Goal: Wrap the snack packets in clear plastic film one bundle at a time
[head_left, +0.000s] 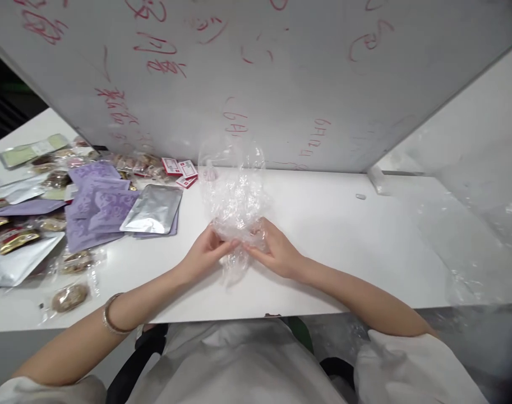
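From where I stand, both hands are at work on a bunch of clear plastic [234, 199] in the middle of the tabletop [323, 235]. The left hand [209, 245] has a closed grip on its near left part, fingers curled and thumb pointing inward. The right hand [276, 249] pinches it from the other side, its grip closed too, and the two thumbs almost meet. The plastic spreads out on the far side of the hands, in front of the whiteboard [256, 78] with its red writing, and a crumpled tail sticks out on the near side. It's so see-through and shiny that I can't fairly tell whether it is a bag or a loose sheet.

Over to the left, a silver pouch [152, 209] lies partly on the purple packets [106, 210], and red-edged cards [186, 170] sit beyond it. A wrapped snack [69, 297] lies near the left arm. On the right, a small white piece [360, 196] rests near the board's foot.
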Motion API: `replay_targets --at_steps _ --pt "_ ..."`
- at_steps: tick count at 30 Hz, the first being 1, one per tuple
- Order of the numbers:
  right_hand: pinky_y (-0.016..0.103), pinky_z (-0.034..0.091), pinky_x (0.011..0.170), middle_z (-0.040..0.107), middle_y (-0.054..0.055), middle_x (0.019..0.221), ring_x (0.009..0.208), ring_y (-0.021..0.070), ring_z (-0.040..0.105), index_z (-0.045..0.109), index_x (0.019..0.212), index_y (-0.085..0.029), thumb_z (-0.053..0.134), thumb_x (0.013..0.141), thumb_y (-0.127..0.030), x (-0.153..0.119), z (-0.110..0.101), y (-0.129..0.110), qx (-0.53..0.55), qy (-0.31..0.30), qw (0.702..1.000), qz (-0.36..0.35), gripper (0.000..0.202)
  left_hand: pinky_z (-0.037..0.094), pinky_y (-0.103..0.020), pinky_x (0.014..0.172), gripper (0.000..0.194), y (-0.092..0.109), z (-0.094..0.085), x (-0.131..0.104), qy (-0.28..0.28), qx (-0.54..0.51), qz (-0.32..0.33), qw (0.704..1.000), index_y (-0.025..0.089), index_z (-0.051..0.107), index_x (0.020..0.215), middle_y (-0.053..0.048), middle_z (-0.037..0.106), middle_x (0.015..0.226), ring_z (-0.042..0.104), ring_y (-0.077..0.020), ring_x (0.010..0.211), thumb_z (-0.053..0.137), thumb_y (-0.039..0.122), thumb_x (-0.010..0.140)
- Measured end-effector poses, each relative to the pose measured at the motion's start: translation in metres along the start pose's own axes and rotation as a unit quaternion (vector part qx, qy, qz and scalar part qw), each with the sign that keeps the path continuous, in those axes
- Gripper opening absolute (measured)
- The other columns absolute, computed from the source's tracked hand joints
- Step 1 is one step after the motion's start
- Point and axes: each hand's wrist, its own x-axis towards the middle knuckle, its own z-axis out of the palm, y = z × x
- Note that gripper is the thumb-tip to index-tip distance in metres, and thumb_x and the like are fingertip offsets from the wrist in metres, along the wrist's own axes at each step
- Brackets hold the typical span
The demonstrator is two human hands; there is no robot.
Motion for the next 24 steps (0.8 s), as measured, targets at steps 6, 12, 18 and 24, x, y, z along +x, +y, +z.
replay_targets --at_steps 6,12,18,24 --pt "0.04 0.049 0.087 0.058 0.006 0.11 0.102 0.0234 0.058 0.052 0.106 -0.029 0.069 0.073 -0.065 0.009 -0.013 0.019 0.208 0.076 0.97 0.097 0.051 0.052 -0.03 0.072 0.034 0.005 -0.004 -0.001 -0.015 -0.057 -0.063 0.996 0.018 0.068 0.097 -0.006 0.074 0.095 0.068 -0.0203 0.083 0.078 0.044 0.077" --pt "0.027 0.04 0.056 0.055 -0.002 0.069 0.058 0.0131 0.05 0.063 0.082 -0.023 0.067 0.08 -0.06 0.012 -0.029 0.015 0.21 -0.011 0.951 0.227 0.038 0.053 -0.03 0.069 0.041 0.001 -0.006 0.003 0.036 -0.12 -0.124 0.984 0.016 0.069 0.094 -0.004 0.072 0.084 0.068 -0.0182 0.073 0.081 0.049 0.073" --pt "0.027 0.04 0.061 0.049 -0.003 0.07 0.062 0.013 0.044 0.055 0.077 -0.024 0.058 0.09 -0.047 0.013 -0.045 0.031 0.058 0.263 0.954 0.13 0.027 0.058 -0.033 0.081 0.03 0.02 -0.017 0.012 0.141 -0.266 -0.009 0.953 0.021 0.067 0.099 -0.004 0.072 0.11 0.07 -0.0168 0.086 0.077 0.039 0.077" --pt "0.039 0.049 0.081 0.052 0.002 0.084 0.085 0.0212 0.058 0.047 0.087 -0.028 0.044 0.096 -0.044 0.013 -0.048 0.035 0.007 0.492 0.87 0.038 0.019 0.058 -0.033 0.085 0.018 0.024 -0.013 0.009 0.18 -0.255 0.048 0.949 0.022 0.06 0.1 -0.002 0.072 0.106 0.069 -0.0154 0.091 0.064 0.03 0.085"
